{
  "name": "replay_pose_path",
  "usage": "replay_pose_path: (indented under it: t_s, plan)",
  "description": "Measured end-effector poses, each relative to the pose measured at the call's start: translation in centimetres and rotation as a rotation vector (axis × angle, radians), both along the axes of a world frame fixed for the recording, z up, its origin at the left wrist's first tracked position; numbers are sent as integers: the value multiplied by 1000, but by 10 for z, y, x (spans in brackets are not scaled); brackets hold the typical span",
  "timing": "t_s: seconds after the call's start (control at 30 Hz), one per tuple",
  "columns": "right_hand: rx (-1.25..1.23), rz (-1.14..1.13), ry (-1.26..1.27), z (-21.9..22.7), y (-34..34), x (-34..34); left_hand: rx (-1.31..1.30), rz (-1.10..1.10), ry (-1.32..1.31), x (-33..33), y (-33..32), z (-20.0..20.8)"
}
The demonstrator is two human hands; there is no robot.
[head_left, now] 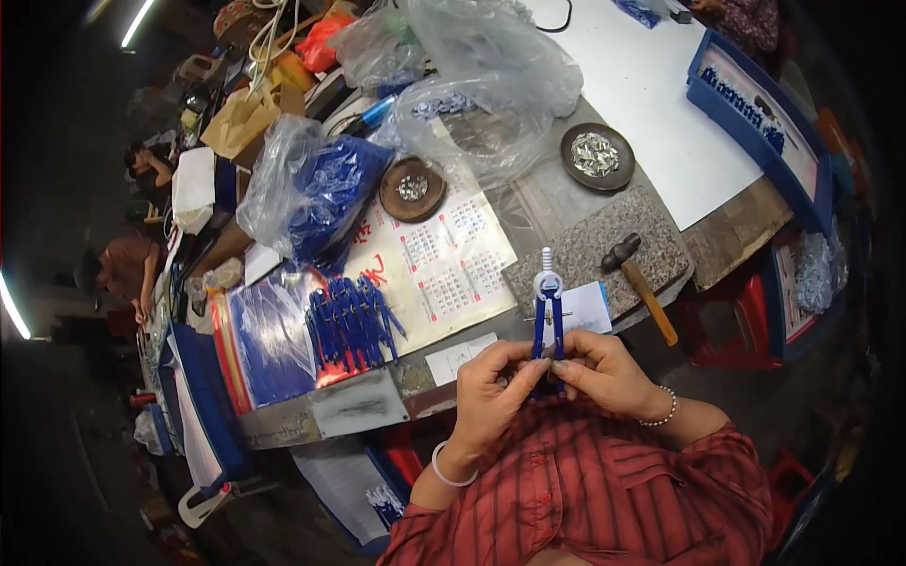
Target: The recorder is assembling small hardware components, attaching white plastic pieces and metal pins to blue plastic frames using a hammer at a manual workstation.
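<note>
Both my hands grip a blue drawing compass [541, 325] upright in front of my chest, its pale ribbed handle at the top. My left hand [494, 382] pinches one leg low down, thumb against the fingers. On the other leg, my right hand [606, 375] is closed the same way, and the two thumbs nearly meet. The fingers cover part of the lower legs. Just beyond the compass lies a small white and blue paper [583, 309]. A hammer [642, 288] with a wooden handle rests on a granite slab [590, 241] to the right.
Several blue compasses [351, 324] lie in a pile on the left. Two round dishes, one brown [412, 209] and one dark [574, 162], hold small metal parts. A plastic bag of blue parts [326, 193] sits behind. Blue trays [824, 193] stand at the right edge.
</note>
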State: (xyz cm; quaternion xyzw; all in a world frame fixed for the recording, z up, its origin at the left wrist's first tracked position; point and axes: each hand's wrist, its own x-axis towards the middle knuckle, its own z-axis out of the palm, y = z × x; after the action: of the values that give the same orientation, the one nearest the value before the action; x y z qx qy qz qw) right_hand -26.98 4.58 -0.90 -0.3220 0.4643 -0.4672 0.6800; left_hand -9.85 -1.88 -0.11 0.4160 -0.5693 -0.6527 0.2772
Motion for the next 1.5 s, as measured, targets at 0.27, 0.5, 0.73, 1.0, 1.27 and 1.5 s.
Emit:
replay_pose_path:
  t_s: [0.27, 0.5, 0.73, 1.0, 1.27, 1.5]
  plan:
    - [-20, -12, 10, -3, -3, -5, 73, -6, 22, -6, -4, 1]
    - [5, 1, -6, -2, -4, -8, 67, -5, 38, -7, -2, 0]
    - [-22, -2, 7, 0, -2, -5, 13, 9, 32, -6, 0, 0]
    - [-35, 10, 23, 4, 3, -2, 35, 29, 37, -3, 9, 4]
    - [-47, 95, -23, 0, 8, 19, 3, 108, 2, 22, 27, 3]
    - [-29, 198, -65, -7, 13, 41, 120, 156, 22, 47, 46, 7]
